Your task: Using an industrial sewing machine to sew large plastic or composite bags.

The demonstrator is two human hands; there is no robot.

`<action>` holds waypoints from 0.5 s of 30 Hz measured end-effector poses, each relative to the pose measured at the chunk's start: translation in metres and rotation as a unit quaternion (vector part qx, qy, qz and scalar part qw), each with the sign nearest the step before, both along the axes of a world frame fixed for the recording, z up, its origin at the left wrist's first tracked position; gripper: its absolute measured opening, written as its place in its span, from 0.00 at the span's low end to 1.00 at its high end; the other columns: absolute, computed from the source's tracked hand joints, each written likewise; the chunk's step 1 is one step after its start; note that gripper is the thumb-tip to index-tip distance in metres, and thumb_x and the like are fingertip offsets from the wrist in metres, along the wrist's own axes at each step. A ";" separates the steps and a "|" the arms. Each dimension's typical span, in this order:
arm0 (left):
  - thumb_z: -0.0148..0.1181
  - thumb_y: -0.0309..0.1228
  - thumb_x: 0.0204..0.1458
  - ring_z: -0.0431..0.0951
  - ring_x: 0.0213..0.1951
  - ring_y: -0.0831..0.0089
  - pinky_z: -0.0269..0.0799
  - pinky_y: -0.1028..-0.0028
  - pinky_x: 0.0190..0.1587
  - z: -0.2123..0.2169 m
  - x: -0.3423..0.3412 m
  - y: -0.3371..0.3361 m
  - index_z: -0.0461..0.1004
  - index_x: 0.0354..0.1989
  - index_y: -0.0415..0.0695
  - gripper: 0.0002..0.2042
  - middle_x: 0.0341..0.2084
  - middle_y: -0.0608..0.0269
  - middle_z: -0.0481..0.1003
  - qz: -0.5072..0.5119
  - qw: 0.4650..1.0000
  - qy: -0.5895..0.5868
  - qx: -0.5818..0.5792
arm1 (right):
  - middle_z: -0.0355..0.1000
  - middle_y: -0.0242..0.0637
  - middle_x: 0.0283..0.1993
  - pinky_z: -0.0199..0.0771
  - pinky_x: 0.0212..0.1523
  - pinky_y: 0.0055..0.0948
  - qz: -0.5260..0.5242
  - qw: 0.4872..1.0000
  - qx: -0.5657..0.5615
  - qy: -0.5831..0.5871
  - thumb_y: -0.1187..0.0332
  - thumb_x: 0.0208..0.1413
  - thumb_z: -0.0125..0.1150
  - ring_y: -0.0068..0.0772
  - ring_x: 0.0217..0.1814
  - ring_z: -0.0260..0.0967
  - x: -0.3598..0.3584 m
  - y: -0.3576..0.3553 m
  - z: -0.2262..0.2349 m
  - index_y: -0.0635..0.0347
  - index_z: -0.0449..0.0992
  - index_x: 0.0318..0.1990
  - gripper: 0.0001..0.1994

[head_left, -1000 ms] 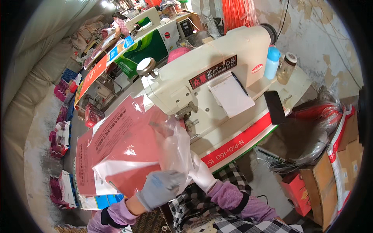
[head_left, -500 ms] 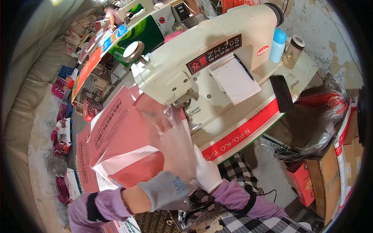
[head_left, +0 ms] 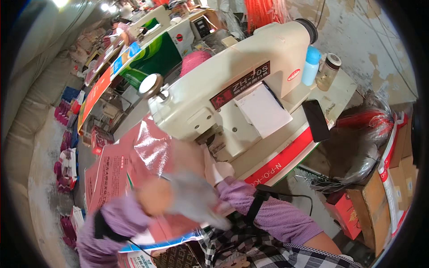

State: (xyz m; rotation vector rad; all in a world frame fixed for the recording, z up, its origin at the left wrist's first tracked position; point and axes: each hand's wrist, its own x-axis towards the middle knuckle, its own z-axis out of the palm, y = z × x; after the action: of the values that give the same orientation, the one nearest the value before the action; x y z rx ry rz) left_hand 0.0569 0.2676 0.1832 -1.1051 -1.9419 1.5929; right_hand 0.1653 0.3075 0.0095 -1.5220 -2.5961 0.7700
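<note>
A large red printed plastic sack (head_left: 147, 149) lies on the sewing machine's bed and hangs over its left side, its surface shiny and creased. My right hand (head_left: 220, 170), in a white glove, is closed at the sack's edge just below the needle area of the cream sewing machine (head_left: 223, 76); its fingertips are partly hidden. My left hand (head_left: 192, 196), in a grey glove, is over the sack's lower part, nearer to me. Motion smears its fingers, so whether it grips the sack does not show.
On the machine table, a white notepad (head_left: 263, 114) leans against the machine beside a black phone (head_left: 316, 119). A blue bottle (head_left: 311, 66) and a lidded jar (head_left: 328, 71) stand behind. Cardboard boxes (head_left: 368, 203) are on the right. A person (head_left: 124, 33) works far left.
My right hand has moved up and left, close to the needle area. My left hand has shifted slightly up and left, blurring. The sack's upper part has been drawn flatter, and the view has shifted.
</note>
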 end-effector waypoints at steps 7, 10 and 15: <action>0.58 0.32 0.45 0.76 0.20 0.66 0.65 0.66 0.18 -0.011 0.105 -0.119 0.75 0.16 0.46 0.09 0.15 0.61 0.74 -0.312 0.735 -0.574 -0.183 | 0.77 0.48 0.25 0.74 0.26 0.51 -0.006 0.994 -0.046 0.100 0.64 0.52 0.49 0.47 0.29 0.78 0.020 -0.042 0.029 0.58 0.53 0.68 0.33; 0.57 0.33 0.47 0.77 0.22 0.66 0.66 0.68 0.22 -0.003 0.101 -0.098 0.76 0.19 0.48 0.08 0.16 0.63 0.74 -0.337 0.684 -0.623 -0.174 | 0.75 0.51 0.22 0.75 0.26 0.49 0.085 0.988 -0.123 0.050 0.60 0.53 0.49 0.51 0.25 0.76 0.065 -0.083 0.053 0.61 0.41 0.72 0.40; 0.57 0.35 0.47 0.78 0.23 0.71 0.68 0.69 0.26 0.054 0.012 -0.037 0.80 0.33 0.51 0.08 0.13 0.67 0.71 -0.374 0.684 -0.604 -0.165 | 0.77 0.45 0.28 0.75 0.29 0.44 0.060 0.996 -0.017 0.065 0.59 0.50 0.58 0.48 0.28 0.76 0.053 -0.033 0.038 0.62 0.43 0.71 0.43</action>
State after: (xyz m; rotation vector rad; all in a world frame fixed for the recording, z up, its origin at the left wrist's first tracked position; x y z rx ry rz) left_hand 0.0686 0.2309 0.2376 -3.1217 -1.2148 0.6612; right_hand 0.2187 0.2740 0.0480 -1.2857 -2.6097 0.8954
